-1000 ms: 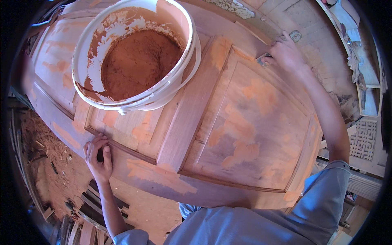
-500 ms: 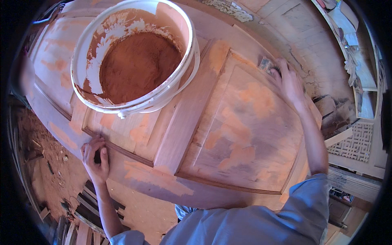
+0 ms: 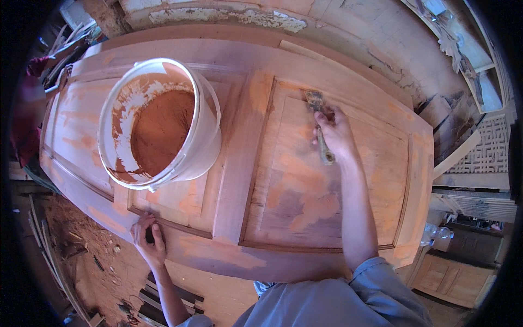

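Observation:
A wooden panelled door lies flat before me, its surface streaked with orange-brown patches. My right hand is closed round a flat paintbrush. The brush's dark, stained head points away from me, close to the top of the right panel. At the door's near edge rests my left hand, fingers bent and thumb apart, with nothing visible in it. A white bucket stands on the door, left of the middle. Reddish-brown material fills part of it, and smears coat its inner wall.
Along the far side runs a worn wall with peeling paint. A lattice panel leans at the right, above a clear plastic bottle. Wood strips lie on the dusty floor at lower left. A person in red is at the left edge.
My right hand has come from the door's far edge back onto the right panel, bringing the brush with it. My left hand stays at the near edge. The view has shifted.

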Demonstrator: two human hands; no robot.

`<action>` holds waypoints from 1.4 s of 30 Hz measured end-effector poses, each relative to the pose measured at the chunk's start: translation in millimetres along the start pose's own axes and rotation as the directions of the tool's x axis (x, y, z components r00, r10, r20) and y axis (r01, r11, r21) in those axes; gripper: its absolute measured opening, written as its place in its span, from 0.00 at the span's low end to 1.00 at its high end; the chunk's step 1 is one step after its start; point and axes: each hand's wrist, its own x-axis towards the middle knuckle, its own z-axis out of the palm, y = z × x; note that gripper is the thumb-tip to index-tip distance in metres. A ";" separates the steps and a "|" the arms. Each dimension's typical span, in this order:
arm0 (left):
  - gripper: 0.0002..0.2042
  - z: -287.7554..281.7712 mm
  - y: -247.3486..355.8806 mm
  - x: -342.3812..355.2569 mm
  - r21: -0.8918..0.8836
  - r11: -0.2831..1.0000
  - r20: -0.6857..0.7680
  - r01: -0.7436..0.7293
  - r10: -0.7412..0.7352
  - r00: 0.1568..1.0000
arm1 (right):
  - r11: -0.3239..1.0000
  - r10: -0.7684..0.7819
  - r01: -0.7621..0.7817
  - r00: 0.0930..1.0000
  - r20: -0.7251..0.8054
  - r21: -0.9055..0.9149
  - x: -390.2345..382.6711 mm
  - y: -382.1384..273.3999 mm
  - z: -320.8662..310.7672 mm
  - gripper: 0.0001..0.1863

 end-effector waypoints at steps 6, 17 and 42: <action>0.09 -3.3 -4.2 0.3 0.012 0.999 0.024 -0.029 0.029 0.999 | 0.869 0.123 -0.097 0.992 -0.021 0.485 4.8 3.3 34.4 0.08; 0.07 -7.4 -2.2 1.9 0.012 1.000 0.016 -0.007 0.007 1.000 | 0.877 0.118 -0.068 0.990 -0.077 0.476 5.7 0.8 45.7 0.07; 0.05 -7.6 -4.2 5.1 0.016 0.999 0.077 -0.032 0.031 0.997 | 0.913 0.066 0.023 0.977 -0.202 0.408 4.9 5.7 39.1 0.07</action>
